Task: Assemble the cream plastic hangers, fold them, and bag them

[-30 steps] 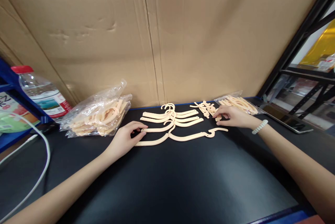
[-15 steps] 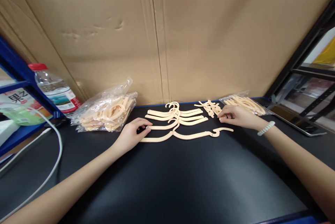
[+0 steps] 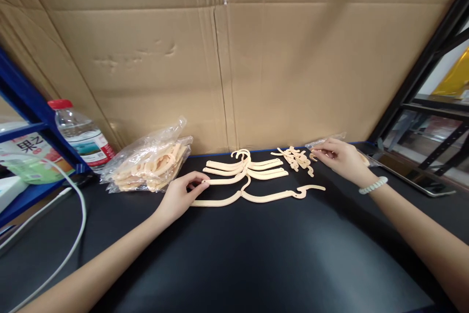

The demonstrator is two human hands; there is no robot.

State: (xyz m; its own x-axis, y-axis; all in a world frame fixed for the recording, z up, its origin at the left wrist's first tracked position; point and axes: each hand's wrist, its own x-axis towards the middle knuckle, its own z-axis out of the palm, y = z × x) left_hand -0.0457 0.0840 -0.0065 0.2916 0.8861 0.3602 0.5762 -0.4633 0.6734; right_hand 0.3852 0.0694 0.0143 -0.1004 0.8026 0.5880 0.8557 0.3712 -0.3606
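My left hand (image 3: pixel 182 193) pinches the left end of a peach-coloured plastic hanger (image 3: pixel 223 182), whose other half merges with a small stack of similar hangers (image 3: pixel 266 172). Nearer to me, a separate hanger (image 3: pixel 271 198) lies flat, its left end partly behind my left hand. A small curved piece (image 3: pixel 299 193) sits at that hanger's right end. My right hand (image 3: pixel 339 157) has its thumb and fingertips together on a small peach-coloured curved piece (image 3: pixel 312 156), only partly visible. Just left of it is a loose pile of such small curved pieces (image 3: pixel 296 158).
A clear bag of hanger parts (image 3: pixel 146 166) lies at the left, near a red-capped water bottle (image 3: pixel 82 132) and a white cable (image 3: pixel 83 205). Behind my right hand is another plastic bag (image 3: pixel 326 140). A dark flat device (image 3: pixel 406 174) lies far right. Cardboard (image 3: pixel 274 69) stands behind.
My right hand has drawn a small curved piece from the pile, which has spread out toward me. The hanger in my left hand has shifted closer to the stack. The view tilts slightly upward.
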